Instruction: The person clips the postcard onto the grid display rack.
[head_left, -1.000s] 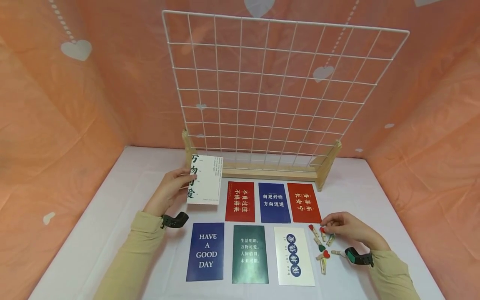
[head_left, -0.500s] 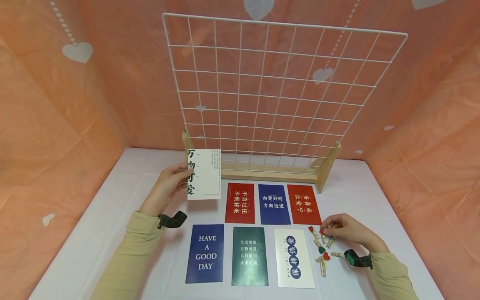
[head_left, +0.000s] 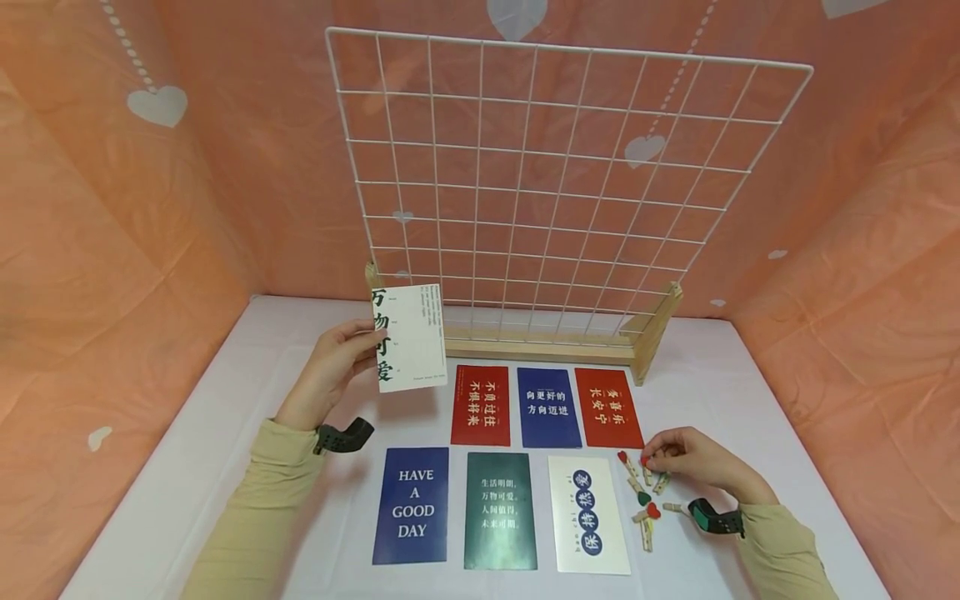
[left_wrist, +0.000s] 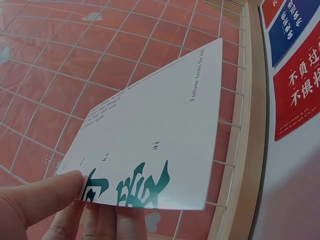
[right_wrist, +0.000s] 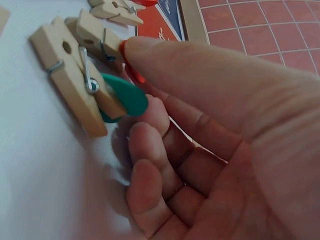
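My left hand (head_left: 330,371) pinches a white card (head_left: 416,342) by its left edge, thumb in front and fingers behind. Dark green characters run down that edge of the card. It is raised off the table, before the left foot of a white wire grid rack (head_left: 570,48). Lower right, my right hand (head_left: 701,462) has thumb and index finger on the red heart of a wooden clothespin (right_wrist: 95,37); its other fingers curl beneath. Beside it in the right wrist view lies a clothespin with a green heart (right_wrist: 75,85).
Three cards, including a red card (head_left: 480,406), lie in a row before the rack's wooden base (head_left: 540,350). Nearer are a blue card (head_left: 411,508), a green card (head_left: 500,512) and a white card with blue circles (head_left: 561,517). Several loose clothespins (head_left: 647,533) lie at right.
My left hand has lifted the white card higher and slightly left, closer to the rack, and tilted it a little. My right hand stays at the clothespins.
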